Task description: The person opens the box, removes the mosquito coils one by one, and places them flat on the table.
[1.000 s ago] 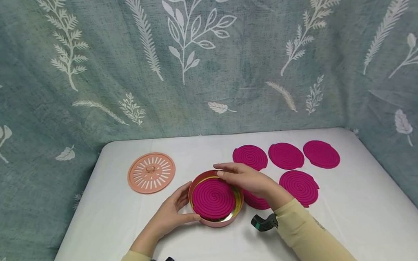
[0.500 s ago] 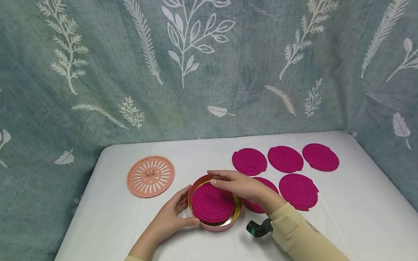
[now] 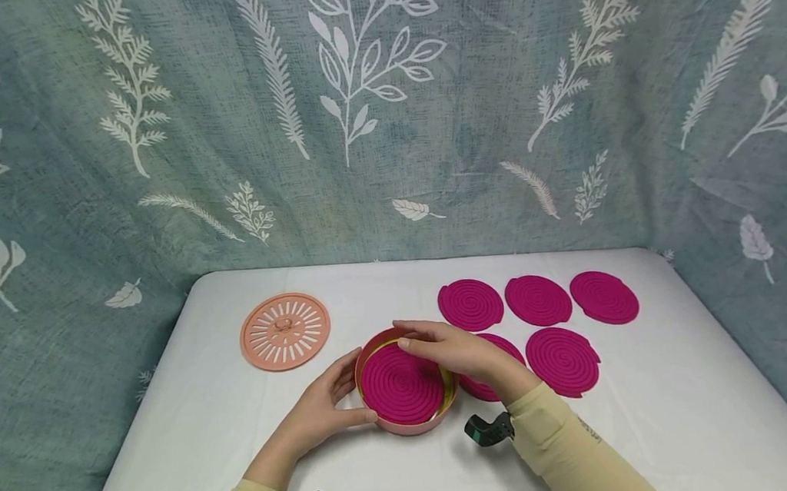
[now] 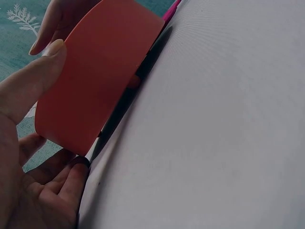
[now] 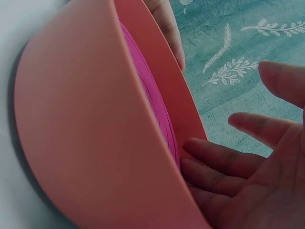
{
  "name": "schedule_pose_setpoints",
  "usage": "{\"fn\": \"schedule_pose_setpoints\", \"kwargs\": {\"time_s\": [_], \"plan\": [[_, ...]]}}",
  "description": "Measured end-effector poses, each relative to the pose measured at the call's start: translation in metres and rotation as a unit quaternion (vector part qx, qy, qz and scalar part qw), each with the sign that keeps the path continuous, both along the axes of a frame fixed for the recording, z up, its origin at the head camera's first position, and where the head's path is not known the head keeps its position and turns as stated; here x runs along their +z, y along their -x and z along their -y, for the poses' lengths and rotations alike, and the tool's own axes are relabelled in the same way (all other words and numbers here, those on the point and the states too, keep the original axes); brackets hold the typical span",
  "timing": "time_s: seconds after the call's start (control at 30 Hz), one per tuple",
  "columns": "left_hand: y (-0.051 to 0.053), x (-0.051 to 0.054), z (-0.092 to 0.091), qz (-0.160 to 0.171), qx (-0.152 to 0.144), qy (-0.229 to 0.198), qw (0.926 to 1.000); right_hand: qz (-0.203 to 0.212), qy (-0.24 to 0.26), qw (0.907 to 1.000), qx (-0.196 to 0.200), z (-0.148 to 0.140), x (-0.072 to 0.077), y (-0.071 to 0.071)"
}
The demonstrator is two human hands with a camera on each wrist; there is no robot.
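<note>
My left hand (image 3: 323,407) grips a round coral-pink mosquito coil box (image 3: 408,430) from its left side, with the thumb at the front rim. Inside the box lies a magenta mosquito coil (image 3: 401,385) above a yellow and silvery lining. Over the back right rim rests my right hand (image 3: 463,352). In the right wrist view, its fairly straight fingers (image 5: 224,160) reach just over the rim beside the coil (image 5: 151,95); whether they press the coil cannot be told. The left wrist view shows the box wall (image 4: 95,71) and my left thumb (image 4: 35,78) against it.
A coral slotted lid (image 3: 283,326) with a small handle lies back left on the white table (image 3: 399,488). Several more magenta coils (image 3: 564,361) lie to the right in two rows, one (image 3: 484,387) partly under my right forearm. A leaf-patterned curtain (image 3: 392,222) stands behind.
My right hand has shifted slightly left over the box. The coil inside now lies lower, with less silvery lining showing at the front. My left hand keeps its grip.
</note>
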State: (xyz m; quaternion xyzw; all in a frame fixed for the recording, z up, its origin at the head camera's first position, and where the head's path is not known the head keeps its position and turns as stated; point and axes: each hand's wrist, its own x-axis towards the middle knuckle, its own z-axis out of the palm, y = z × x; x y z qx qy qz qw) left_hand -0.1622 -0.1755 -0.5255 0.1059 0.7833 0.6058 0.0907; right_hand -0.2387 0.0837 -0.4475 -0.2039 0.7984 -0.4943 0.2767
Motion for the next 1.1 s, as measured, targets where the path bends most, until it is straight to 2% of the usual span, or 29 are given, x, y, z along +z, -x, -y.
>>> {"fn": "schedule_pose_setpoints", "kwargs": {"time_s": [0.37,0.6,0.83,0.93,1.1], "plan": [[0.0,0.001,-0.001,0.003,0.007,0.029,0.9996,-0.025,-0.006,0.9997,-0.001,-0.004,-0.001,0.0],[0.0,-0.001,0.0,-0.002,0.004,0.017,0.9999,-0.027,0.013,0.9995,-0.01,-0.005,-0.002,0.001],[0.0,-0.001,-0.002,0.006,0.015,0.013,0.9998,-0.021,0.026,0.9993,-0.016,-0.005,-0.001,0.001],[-0.002,0.004,-0.004,0.009,0.019,0.019,0.9996,-0.018,0.038,0.9989,-0.02,-0.004,0.0,0.001],[-0.009,0.021,-0.008,0.015,0.016,0.011,0.9997,-0.017,0.051,0.9982,-0.027,-0.005,0.001,0.001]]}}
